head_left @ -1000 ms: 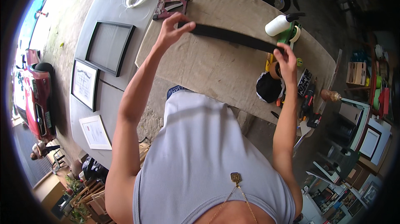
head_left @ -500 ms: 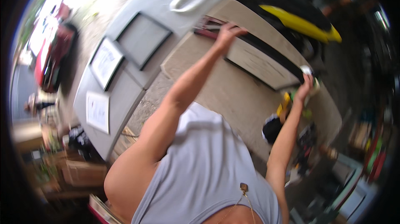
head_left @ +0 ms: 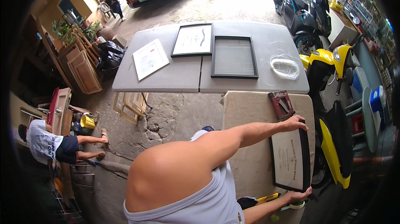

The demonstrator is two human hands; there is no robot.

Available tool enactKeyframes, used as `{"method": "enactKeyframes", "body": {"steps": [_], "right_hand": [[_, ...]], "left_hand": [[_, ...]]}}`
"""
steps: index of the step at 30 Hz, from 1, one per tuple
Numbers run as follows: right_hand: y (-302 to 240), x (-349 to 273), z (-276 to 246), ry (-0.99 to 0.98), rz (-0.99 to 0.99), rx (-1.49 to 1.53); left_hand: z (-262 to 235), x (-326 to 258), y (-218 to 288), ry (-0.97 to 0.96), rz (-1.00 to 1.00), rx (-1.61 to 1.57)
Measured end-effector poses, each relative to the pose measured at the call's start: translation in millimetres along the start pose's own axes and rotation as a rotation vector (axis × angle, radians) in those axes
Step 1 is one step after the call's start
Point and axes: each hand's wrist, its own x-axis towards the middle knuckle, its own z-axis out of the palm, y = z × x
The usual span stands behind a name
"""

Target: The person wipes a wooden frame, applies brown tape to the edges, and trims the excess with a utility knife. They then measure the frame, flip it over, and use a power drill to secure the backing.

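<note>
A black-framed certificate (head_left: pixel 289 157) lies over the cloth-covered table (head_left: pixel 246 109), to my right. My left hand (head_left: pixel 295 123) grips its far end at the corner, fingers bent over the black edge. At the near end, my right hand (head_left: pixel 301 195) has hold of the opposite corner; part of that grip is hidden. Beyond my left hand sits a dark red box (head_left: pixel 281 104) with a grey metal part in it. Close to my right hand are a yellow-handled tool (head_left: pixel 268 198) and what looks like a tape roll (head_left: pixel 296 205).
The grey folding table (head_left: pixel 158 83) ahead bears an empty black frame (head_left: pixel 234 57), another framed certificate (head_left: pixel 192 39), a white sheet (head_left: pixel 150 59) and coiled white cord (head_left: pixel 285 66). A yellow motorcycle (head_left: pixel 331 153) stands close at right. One person (head_left: pixel 46 143) sits left; another (head_left: pixel 110 1) is farther off.
My view has swung round, bringing the grey table straight ahead and the framed certificate to the right. Both hands keep hold of the frame's ends, and its certificate face shows more clearly.
</note>
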Motion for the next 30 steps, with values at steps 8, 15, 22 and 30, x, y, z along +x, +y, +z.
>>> {"method": "enactKeyframes", "body": {"steps": [8,15,22,30], "right_hand": [[7,1,4,0.035,0.261,0.179],[11,3,3,0.060,0.304,0.193],[4,-1,3,0.053,0.360,0.266],[15,-5,1,0.072,0.341,0.225]], "left_hand": [[-2,5,-6,-0.003,0.011,-0.073],[-3,4,-6,-0.011,0.046,-0.045],[-2,6,-10,-0.016,0.029,-0.013],[-14,10,-32,-0.001,-0.021,-0.048]]}}
